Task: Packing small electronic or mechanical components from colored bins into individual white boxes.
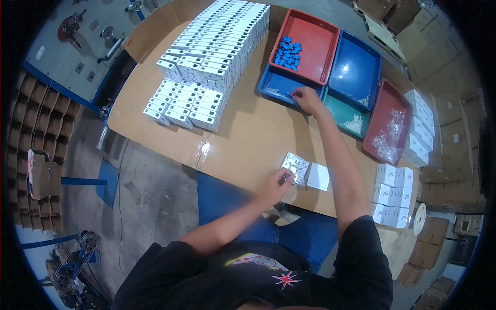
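Note:
My right hand [308, 100] reaches over the near edge of a blue tray [266, 87] with pale flat pieces inside. Its fingertips are pinched together, and what they hold, if anything, is too small to make out. At the front of the table my left hand [276, 187] has its fingers curled at the edge of an opened small white box [295, 164] with printed markings. Something small seems to sit in those fingers, but its kind does not show. The box's plain white flap or lid [318, 176] lies just to the right.
A big stack of white boxes [206, 67] stands at the left. Behind are a red tray [312, 39] with blue parts [288, 54], another blue tray [356, 67], a green tray [338, 106] of white pieces and a red tray [380, 103] of clear bags. More white boxes [392, 194] stand right.

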Action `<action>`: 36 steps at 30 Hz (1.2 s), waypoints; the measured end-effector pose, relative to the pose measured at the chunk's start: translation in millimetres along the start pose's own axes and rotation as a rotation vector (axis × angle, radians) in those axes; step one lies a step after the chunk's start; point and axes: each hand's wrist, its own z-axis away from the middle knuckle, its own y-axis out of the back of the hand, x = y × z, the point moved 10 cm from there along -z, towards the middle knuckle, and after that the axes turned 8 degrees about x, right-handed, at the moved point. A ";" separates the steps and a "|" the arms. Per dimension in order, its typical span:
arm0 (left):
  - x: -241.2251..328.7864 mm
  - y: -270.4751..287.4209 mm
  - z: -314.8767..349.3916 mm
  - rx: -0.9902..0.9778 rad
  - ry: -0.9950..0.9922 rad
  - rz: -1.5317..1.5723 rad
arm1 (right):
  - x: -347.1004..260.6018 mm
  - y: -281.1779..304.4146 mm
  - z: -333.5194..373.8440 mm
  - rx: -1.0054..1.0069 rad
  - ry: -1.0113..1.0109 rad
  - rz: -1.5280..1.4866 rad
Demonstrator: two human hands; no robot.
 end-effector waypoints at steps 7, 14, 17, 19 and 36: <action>-13.5 5.1 -3.2 0.041 -0.017 -0.050 | -14.7 37.2 61.9 0.268 -0.010 -0.136; -4.8 5.2 -12.5 -0.006 0.039 -0.116 | 19.4 31.7 203.9 0.253 -0.406 -0.631; 0.6 5.3 -11.5 0.003 0.092 0.008 | 8.7 33.6 267.2 0.312 -0.482 -0.767; 0.7 4.8 -10.9 -0.001 0.060 -0.053 | -0.8 34.3 301.2 0.320 -0.571 -0.793; 7.1 2.0 -4.1 0.020 0.098 0.047 | -26.4 32.7 324.5 0.320 -0.461 -0.780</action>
